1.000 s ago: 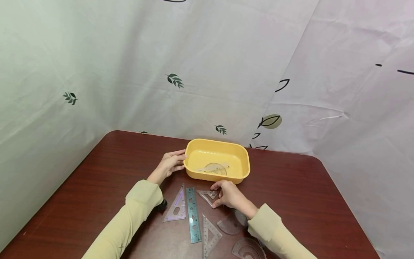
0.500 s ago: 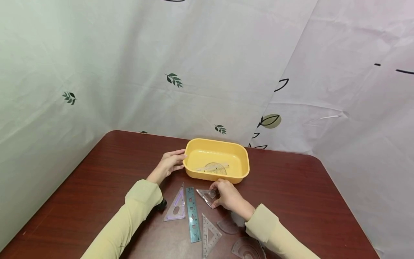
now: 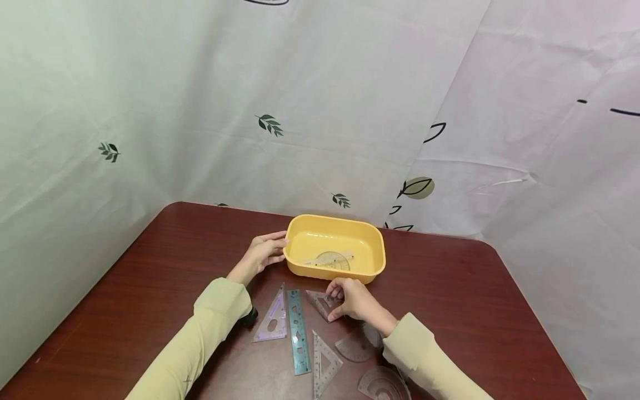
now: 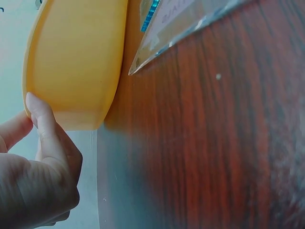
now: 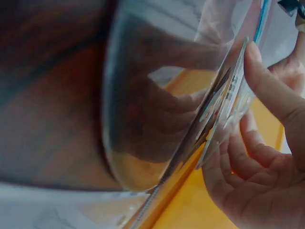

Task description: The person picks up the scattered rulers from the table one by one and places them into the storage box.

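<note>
My left hand [image 3: 259, 255] pinches the left rim of a yellow plastic basin [image 3: 332, 228]; in the left wrist view the thumb [image 4: 44, 114] lies on the basin's outer side. Just in front of the basin, my right hand [image 3: 357, 301] holds a small clear set square [image 3: 316, 304] between thumb and fingertips. The right wrist view shows this set square [image 5: 229, 98] edge-on, thumb on one edge and fingers on the other. Inside the basin lies a clear protractor [image 3: 333, 259] with a thin pale strip crossing it.
In front of the basin lie a purple-marked set square [image 3: 272, 325], a teal ruler [image 3: 298, 333] and another clear set square [image 3: 325, 366]. Two clear protractors sit by the right forearm, one larger [image 3: 354, 347] and one nearer [image 3: 382, 383]. A white patterned curtain [image 3: 310, 161] hangs behind the table.
The left hand stays at the basin's rim. The right hand has shifted only slightly, and the small set square has changed its tilt a little in its fingers.
</note>
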{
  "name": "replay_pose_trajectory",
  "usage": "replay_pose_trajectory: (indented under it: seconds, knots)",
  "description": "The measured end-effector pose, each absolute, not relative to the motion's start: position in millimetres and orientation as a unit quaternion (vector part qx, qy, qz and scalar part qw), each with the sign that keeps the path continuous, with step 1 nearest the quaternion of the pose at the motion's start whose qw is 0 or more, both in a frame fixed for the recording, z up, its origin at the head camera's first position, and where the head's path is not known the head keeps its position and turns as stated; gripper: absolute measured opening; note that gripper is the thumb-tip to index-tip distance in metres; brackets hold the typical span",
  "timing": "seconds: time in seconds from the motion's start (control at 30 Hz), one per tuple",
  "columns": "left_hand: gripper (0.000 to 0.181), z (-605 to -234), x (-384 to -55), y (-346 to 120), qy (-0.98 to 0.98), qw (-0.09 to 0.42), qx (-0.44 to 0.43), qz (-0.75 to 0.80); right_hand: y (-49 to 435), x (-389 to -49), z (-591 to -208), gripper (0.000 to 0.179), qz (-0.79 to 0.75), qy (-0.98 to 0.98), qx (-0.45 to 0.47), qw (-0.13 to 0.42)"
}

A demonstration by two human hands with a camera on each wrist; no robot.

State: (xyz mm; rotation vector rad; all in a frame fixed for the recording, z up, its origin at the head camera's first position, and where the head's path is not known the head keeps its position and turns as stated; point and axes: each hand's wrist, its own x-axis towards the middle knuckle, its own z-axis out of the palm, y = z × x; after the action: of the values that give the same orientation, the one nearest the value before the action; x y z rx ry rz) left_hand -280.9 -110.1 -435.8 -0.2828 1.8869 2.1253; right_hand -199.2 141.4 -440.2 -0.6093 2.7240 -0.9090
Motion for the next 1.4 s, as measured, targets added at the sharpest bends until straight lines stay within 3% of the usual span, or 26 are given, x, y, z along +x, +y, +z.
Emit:
replay_pose_trajectory:
  seconds: [0.27, 0.57, 0.87, 1.4]
  knots:
    - [0.047, -435.4, -280.5, -108.6, 0.655, 0.14, -0.1, 0.735, 146.7, -204.9, -441.7, 0.02, -0.372, 0.903, -0.174, 0.124]
    - [0.049, -435.0, -285.7, -105.2, 0.66, 0.149, -0.118, 0.727, 152.5, -203.8, -437.6, 0.012, -0.413, 0.885, -0.157, 0.146]
    - [0.047, -438.4, -284.9, -107.4, 0.659, 0.143, -0.105, 0.731, 155.5, -202.3, -430.3, 0.015, -0.453, 0.854, -0.168, 0.191]
    - [0.047, -438.4, -284.2, -109.2, 0.653, 0.143, -0.112, 0.735, 164.5, -210.8, -395.6, 0.021, -0.477, 0.829, -0.204, 0.209]
